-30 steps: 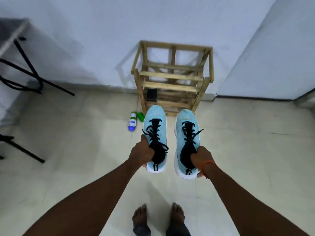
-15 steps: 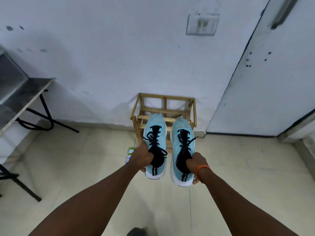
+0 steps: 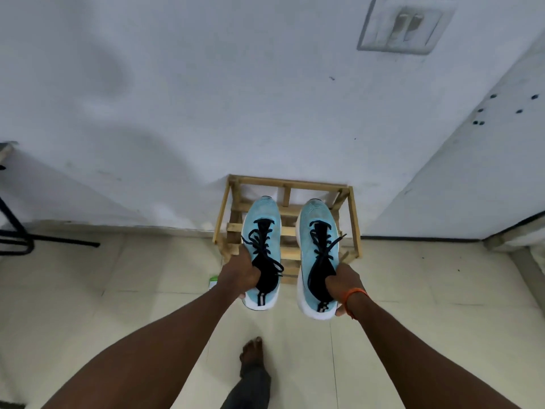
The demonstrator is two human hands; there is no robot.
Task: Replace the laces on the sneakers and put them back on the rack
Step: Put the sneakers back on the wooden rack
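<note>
Floor [image 3: 88, 305]: pale beige tiles, smooth, thin grout lines. Wall [image 3: 177, 98]: white, matte, scuffed with grey smudges. White switch plate [image 3: 404, 23] high up on the right. Right of the corner there is a flat white panel [image 3: 486, 172] with a few small dark holes, possibly a door. Black metal table legs [image 3: 17, 231] at the left edge, tubular, standing on the floor.

Rack [image 3: 355, 219]: bare light wood, square bars and flat slats, open box frame, standing on the floor against the wall. The green-white end of a bottle [image 3: 213, 282] lies on the floor by the rack's left foot, mostly hidden behind the left wrist.

Left sneaker [image 3: 262, 214] and right sneaker [image 3: 317, 214]: light blue knit uppers, black tongues, thick white soles, striped heel tabs. Black laces [image 3: 265, 246] are threaded through both, with the ends loose. Both sneakers are held in the air, side by side, toes toward the wall, overlapping the rack in view. Can't tell if they touch it.

Left hand [image 3: 239, 274]: fingers wrapped round the left sneaker at the collar, outer side. Right hand [image 3: 345, 280]: same grip on the right sneaker, with one fingertip showing under the sole. Orange band [image 3: 355, 293] on the right wrist.

One bare foot [image 3: 252, 354] on the tiles below, dark trouser cuff above it.
</note>
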